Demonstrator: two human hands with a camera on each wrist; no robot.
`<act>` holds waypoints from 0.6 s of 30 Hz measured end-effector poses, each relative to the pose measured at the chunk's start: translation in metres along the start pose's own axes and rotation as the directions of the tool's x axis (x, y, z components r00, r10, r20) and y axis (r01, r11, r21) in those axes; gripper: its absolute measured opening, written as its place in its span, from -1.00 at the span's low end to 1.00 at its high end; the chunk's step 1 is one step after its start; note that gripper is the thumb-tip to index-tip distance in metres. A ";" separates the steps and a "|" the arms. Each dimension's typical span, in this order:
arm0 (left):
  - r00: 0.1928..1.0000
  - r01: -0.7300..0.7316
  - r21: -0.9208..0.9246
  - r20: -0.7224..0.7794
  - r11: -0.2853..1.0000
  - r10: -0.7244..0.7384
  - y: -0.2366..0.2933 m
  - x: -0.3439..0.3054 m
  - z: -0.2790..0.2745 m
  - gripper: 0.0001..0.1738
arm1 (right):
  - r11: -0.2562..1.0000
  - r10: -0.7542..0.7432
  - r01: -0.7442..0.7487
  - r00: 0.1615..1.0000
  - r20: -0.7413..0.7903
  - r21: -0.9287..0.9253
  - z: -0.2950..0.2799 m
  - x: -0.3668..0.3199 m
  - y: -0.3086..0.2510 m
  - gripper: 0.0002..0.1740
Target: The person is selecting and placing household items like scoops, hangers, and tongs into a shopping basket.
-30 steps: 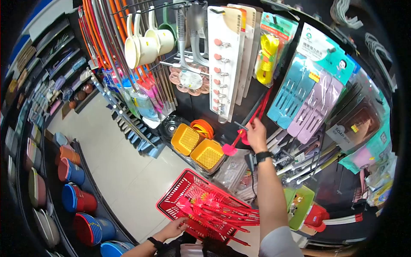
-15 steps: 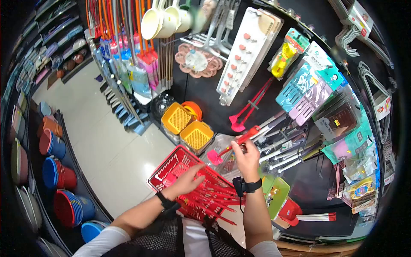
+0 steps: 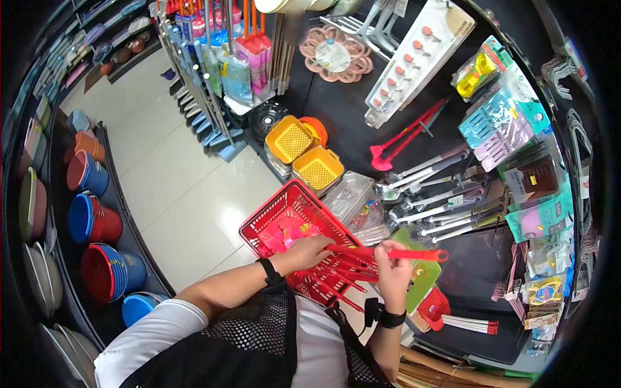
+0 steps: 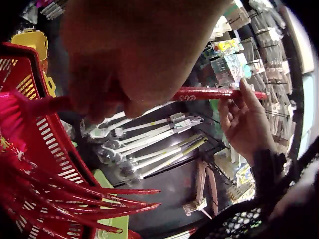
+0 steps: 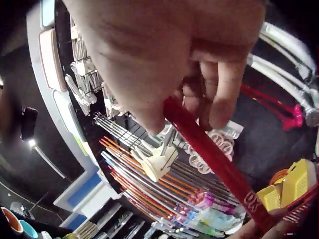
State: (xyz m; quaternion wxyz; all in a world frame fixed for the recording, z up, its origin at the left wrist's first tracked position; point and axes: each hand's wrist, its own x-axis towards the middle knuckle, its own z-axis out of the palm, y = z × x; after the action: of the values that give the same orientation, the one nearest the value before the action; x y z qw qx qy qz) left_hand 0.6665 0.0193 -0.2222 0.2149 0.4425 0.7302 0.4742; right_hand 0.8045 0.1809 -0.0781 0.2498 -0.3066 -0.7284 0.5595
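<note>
Brush (image 3: 352,251) partly over red basket (image 3: 310,204): my left grip (image 3: 305,253) closed near head (image 4: 14,112), right grip (image 3: 393,279) pinching handle (image 3: 424,254), likely for balance.

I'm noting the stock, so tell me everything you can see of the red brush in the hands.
The brush has a long, slim, glossy red handle that looks like plastic, with pale printing and a hole at its tip. Its pink head shows bristles. It lies sideways, partly over the basket. The left hand grips it nearer the head; the right hand pinches it near the tip, which sticks out beyond the fingers.
</note>
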 end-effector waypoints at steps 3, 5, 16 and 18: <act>0.963 0.128 0.175 0.212 0.976 -0.164 -0.007 -0.015 0.001 -0.58 | 0.994 0.109 -0.109 0.991 0.075 0.002 -0.012 -0.019 0.027 -0.71; 0.943 0.153 0.226 0.257 0.962 -0.210 -0.019 -0.022 0.005 -0.59 | 0.969 0.202 -0.217 0.971 0.129 0.119 -0.020 -0.034 0.055 -0.69; 0.860 0.184 0.417 0.370 0.890 -0.351 -0.123 -0.059 0.040 -0.52 | 0.694 0.635 -0.618 0.767 0.090 0.370 0.006 -0.084 0.166 -0.57; 0.855 0.225 0.391 0.360 0.892 -0.373 -0.125 -0.064 0.040 -0.50 | 0.646 0.663 -0.652 0.737 0.133 0.397 0.007 -0.089 0.191 -0.53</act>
State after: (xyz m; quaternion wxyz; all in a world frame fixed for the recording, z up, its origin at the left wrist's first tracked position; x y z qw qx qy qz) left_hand 0.6736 -0.0353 -0.3578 0.3626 0.4442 0.7958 0.1949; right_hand 0.8926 0.1469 -0.2662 0.0985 -0.4957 -0.4267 0.7500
